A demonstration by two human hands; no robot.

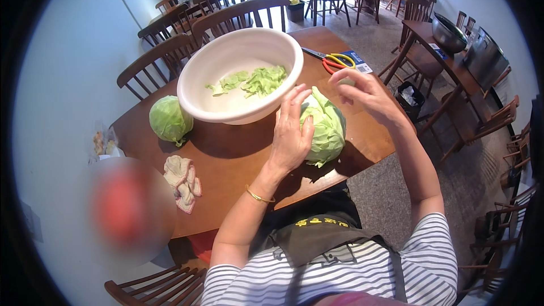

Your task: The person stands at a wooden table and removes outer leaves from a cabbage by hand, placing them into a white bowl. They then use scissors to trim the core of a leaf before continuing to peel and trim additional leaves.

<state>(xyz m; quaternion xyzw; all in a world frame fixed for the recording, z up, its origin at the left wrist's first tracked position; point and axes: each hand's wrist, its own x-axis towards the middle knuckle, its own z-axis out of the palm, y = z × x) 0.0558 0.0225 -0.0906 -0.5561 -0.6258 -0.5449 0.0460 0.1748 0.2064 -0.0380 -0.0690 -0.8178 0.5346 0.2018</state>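
A pale green cabbage [327,130] sits on the table right in front of me, with some loosened leaf edges at its top. My left hand [293,130] is held against the cabbage's left side, fingers pointing up and thumb across its front. Just above the cabbage's upper right, my right hand [362,92] hovers with loosely bent fingers and nothing visible in them. Beyond my hands, a large white basin [195,93] holds several torn green leaf pieces [263,81]. A second whole cabbage [170,119] rests left of the basin.
Scissors [334,61] with red and yellow handles lie at the table's far right, beside a blue printed card [358,62]. Crumpled cloth gloves [182,181] lie at the left of the wooden table [226,192]. Chairs [243,11] stand behind it; a side table at right bears metal pots [485,59].
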